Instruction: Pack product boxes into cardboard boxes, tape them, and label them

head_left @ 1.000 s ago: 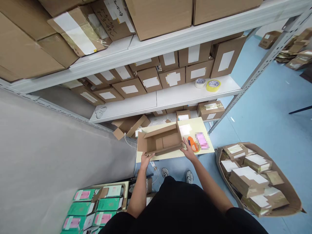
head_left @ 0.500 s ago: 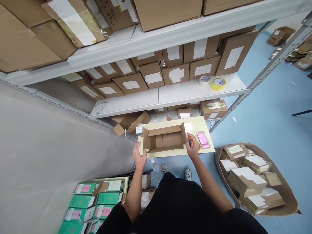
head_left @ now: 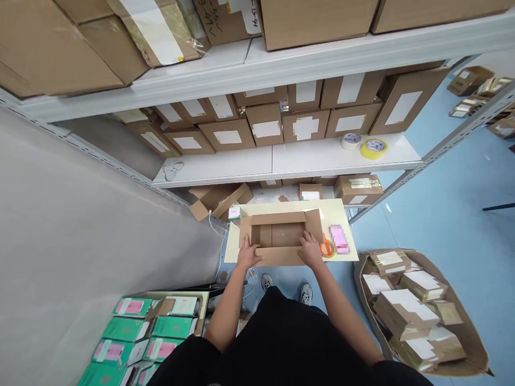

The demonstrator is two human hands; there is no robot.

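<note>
Open brown cardboard box (head_left: 277, 236), long and rectangular, is lying on a pale-yellow tabletop (head_left: 230, 253), its mouth facing up and its plain flaps spreading outward. At far left, smooth green cartons (head_left: 124, 328) with pink panels are lying in rows, contrasting with the box's matte board. A small white-and-green box (head_left: 234, 213) is standing just beside the brown box's far-left corner. The left hand (head_left: 248, 253) is spreading over the near-left corner, fingers lying on the left flap and thumb reaching onto the near flap, not clenching. The right hand (head_left: 310, 250) is resting at the near-right corner, fingertips bending over the inner edge; whether they are pinching the wall, I cannot tell. Good handling here is probably calling for even, flat pressure along the creases, keeping the walls square and the stiff board unbuckled. Just right of that hand, a looped orange plastic tool (head_left: 325, 241) is lying near a flat pink rectangular item (head_left: 339, 238), its detail blurred. Farther right, on the smooth blue floor (head_left: 418, 220), a curving-walled brown cardboard carton (head_left: 472, 327) is holding blocky parcels (head_left: 406, 313) with white labels.
</note>
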